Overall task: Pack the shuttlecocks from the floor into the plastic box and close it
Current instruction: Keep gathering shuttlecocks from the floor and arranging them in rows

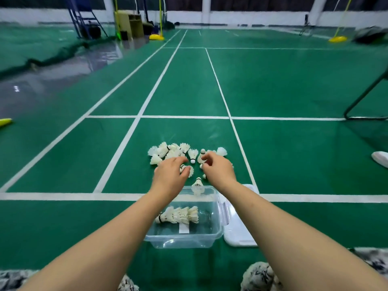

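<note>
Both hands hide shuttlecocks (168,151) | left hand (168,175) pinching one | right hand (219,171) grip unclear

The right hand (218,170) covers some white feather shuttlecocks (165,152); what its curled fingers hold cannot be told. The flat white plastic lid (237,232) is partly behind the forearm.

2 hands (171,172), 1 box (184,238), 1 lid (237,234), approx. 20 shuttlecocks (193,153).

The green court floor (283,85) carries white lines. On it lie loose shuttlecocks (168,152) — and a clear plastic box (184,238), its white lid (237,232) just beside.
</note>
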`<state>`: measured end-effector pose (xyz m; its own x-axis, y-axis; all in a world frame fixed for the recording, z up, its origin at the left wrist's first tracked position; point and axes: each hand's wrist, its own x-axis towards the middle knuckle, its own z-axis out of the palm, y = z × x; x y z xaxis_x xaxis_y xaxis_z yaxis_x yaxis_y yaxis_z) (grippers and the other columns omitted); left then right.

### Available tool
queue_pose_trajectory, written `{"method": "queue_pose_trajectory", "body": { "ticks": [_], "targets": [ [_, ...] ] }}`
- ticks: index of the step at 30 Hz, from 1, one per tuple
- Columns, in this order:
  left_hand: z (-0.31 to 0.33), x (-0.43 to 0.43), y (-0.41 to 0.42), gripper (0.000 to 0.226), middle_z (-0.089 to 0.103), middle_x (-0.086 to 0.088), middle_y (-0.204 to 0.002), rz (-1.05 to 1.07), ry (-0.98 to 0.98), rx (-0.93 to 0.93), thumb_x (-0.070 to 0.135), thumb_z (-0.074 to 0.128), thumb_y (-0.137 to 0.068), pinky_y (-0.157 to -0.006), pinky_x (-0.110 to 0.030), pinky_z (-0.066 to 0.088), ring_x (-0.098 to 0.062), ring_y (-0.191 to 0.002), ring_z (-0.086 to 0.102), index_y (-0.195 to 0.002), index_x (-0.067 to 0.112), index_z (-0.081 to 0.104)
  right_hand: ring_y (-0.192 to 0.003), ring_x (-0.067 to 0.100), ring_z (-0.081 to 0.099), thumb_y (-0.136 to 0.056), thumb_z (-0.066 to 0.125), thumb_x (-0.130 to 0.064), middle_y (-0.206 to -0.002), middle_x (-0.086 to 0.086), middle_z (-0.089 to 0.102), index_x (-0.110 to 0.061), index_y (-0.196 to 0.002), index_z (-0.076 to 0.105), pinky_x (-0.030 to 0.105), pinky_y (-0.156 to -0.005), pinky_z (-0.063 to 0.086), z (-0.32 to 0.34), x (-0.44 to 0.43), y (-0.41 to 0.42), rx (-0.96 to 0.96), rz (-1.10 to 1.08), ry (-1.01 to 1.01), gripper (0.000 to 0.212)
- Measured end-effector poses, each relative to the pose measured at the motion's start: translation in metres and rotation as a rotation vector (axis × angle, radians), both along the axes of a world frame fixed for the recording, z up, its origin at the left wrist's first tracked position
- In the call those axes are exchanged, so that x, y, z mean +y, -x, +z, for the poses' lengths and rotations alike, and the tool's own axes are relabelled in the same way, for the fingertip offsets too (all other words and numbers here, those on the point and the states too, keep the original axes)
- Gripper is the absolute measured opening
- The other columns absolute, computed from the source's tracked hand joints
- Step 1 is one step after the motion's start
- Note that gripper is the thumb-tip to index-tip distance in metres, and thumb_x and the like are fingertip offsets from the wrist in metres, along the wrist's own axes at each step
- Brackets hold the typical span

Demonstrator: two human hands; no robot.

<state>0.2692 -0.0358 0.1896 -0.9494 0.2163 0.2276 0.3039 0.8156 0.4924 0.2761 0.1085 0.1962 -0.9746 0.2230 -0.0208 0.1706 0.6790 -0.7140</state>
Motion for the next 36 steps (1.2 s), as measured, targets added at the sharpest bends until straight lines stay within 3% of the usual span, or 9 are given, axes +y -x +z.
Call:
{"method": "queue_pose_trajectory", "body": {
  "ticks": [4,8,15,22,26,30,32,36],
  "targets": [
    [-0.021,0.009,0.028,0.039,0.060,-0.008,-0.122,0.014,0.044,-0.033,0.031,0.046,-0.091,-0.093,-0.040,0.042,-0.029,-0.116,0.050,-0.129,0.019,0.046,-0.112,0.024,0.056,-0.085,0.052,-0.013,-0.130,0.001,0.056,-0.022,-0.129,0.049,0.031,-0.087,0.044,-0.036,0.021,0.026,-0.027,-0.056,-0.069,0.045],
    [-0.053,0.012,0.058,0.046,0.051,-0.008,-0.134,-0.025,0.079,-0.083,0.031,0.047,-0.092,-0.101,-0.042,0.038,-0.027,-0.124,0.043,-0.135,0.019,0.038,-0.126,0.029,0.043,-0.081,0.063,-0.017,-0.143,0.005,0.040,-0.021,-0.141,0.036,0.034,-0.100,0.039,-0.083,0.044,0.057,-0.172,-0.022,-0.188,0.066],
    [-0.120,0.015,0.152,0.058,0.041,-0.012,-0.137,0.058,0.037,-0.267,0.032,0.053,-0.089,-0.104,-0.039,0.032,-0.030,-0.126,0.039,-0.140,0.019,0.029,-0.135,0.034,0.031,-0.074,0.078,-0.029,-0.152,0.008,0.026,-0.023,-0.148,0.023,0.040,-0.111,0.028,-0.169,0.070,0.138,-0.376,-0.055,-0.078,0.092],
    [-0.187,0.033,0.219,0.108,0.014,-0.007,-0.153,-0.106,0.276,-0.522,0.051,0.075,-0.066,-0.111,-0.044,0.027,-0.031,-0.137,0.023,-0.145,0.037,0.003,-0.144,0.035,0.008,-0.065,0.083,-0.042,-0.159,0.003,-0.004,-0.032,-0.150,0.005,0.045,-0.115,0.020,-0.231,0.071,0.200,-0.523,0.077,-0.152,0.116],
    [-0.220,0.054,0.235,0.115,0.000,-0.005,-0.156,-0.202,0.427,-0.624,0.053,0.077,-0.061,-0.114,-0.053,0.022,-0.032,-0.143,0.003,-0.144,0.040,-0.002,-0.144,0.035,0.009,-0.070,0.080,-0.038,-0.159,0.003,-0.007,-0.031,-0.150,0.005,0.045,-0.113,0.025,-0.252,0.067,0.211,-0.484,0.017,-0.126,0.109],
    [-0.239,0.072,0.250,0.105,-0.012,0.000,-0.156,-0.289,0.595,-0.640,0.045,0.073,-0.068,-0.111,-0.061,0.020,-0.033,-0.143,-0.009,-0.144,0.040,0.001,-0.140,0.036,0.019,-0.081,0.068,-0.040,-0.158,0.005,0.002,-0.030,-0.149,0.013,0.043,-0.111,0.027,-0.269,0.071,0.230,-0.406,-0.021,-0.110,0.088],
    [-0.241,0.079,0.255,0.088,-0.011,-0.002,-0.156,-0.277,0.565,-0.573,0.036,0.065,-0.074,-0.111,-0.060,0.019,-0.035,-0.143,-0.006,-0.144,0.037,0.010,-0.134,0.036,0.030,-0.086,0.062,-0.034,-0.155,0.006,0.017,-0.031,-0.148,0.021,0.041,-0.108,0.030,-0.274,0.076,0.240,-0.372,-0.005,-0.112,0.075],
    [-0.246,0.084,0.270,0.047,0.003,-0.007,-0.155,-0.172,0.516,-0.393,0.020,0.054,-0.081,-0.105,-0.053,0.033,-0.036,-0.138,0.015,-0.127,0.027,0.046,-0.119,0.032,0.045,-0.090,0.051,-0.020,-0.140,0.003,0.042,-0.029,-0.137,0.042,0.037,-0.099,0.038,-0.275,0.080,0.255,-0.294,0.048,-0.181,0.049]
  ]
}}
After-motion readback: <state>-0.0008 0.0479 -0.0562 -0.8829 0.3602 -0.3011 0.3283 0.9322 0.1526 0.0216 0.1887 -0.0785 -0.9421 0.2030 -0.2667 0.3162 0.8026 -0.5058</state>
